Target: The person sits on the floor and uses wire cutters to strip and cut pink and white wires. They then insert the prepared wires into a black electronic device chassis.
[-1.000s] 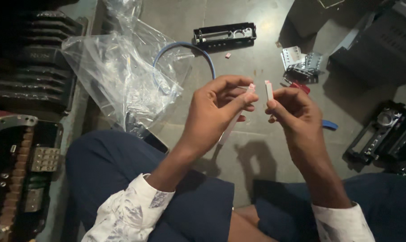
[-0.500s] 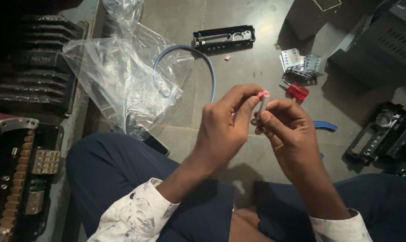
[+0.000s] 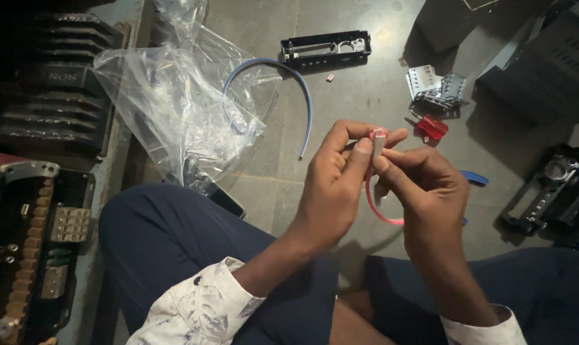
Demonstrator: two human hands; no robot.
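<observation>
My left hand (image 3: pixel 337 185) and my right hand (image 3: pixel 424 185) meet in the middle of the head view, above my knees. Both pinch the pale tips of a thin red wire (image 3: pixel 371 199), held side by side at the fingertips; the wire hangs down in a loop between the hands. A blue cable (image 3: pixel 302 89) lies curved on the floor beyond my left hand, partly under a crumpled clear plastic bag (image 3: pixel 168 108).
On the concrete floor lie a black plastic frame (image 3: pixel 326 49), small metal brackets (image 3: pixel 436 86), a red-handled tool (image 3: pixel 430 126) and a blue strip (image 3: pixel 475 177). Dark electronic units stand at left (image 3: pixel 46 96) and right (image 3: pixel 545 70); an open chassis (image 3: pixel 27 243) is at lower left.
A second ago my hands held the two wire ends slightly apart. They have come together, and the ends now sit side by side with the wire looped below.
</observation>
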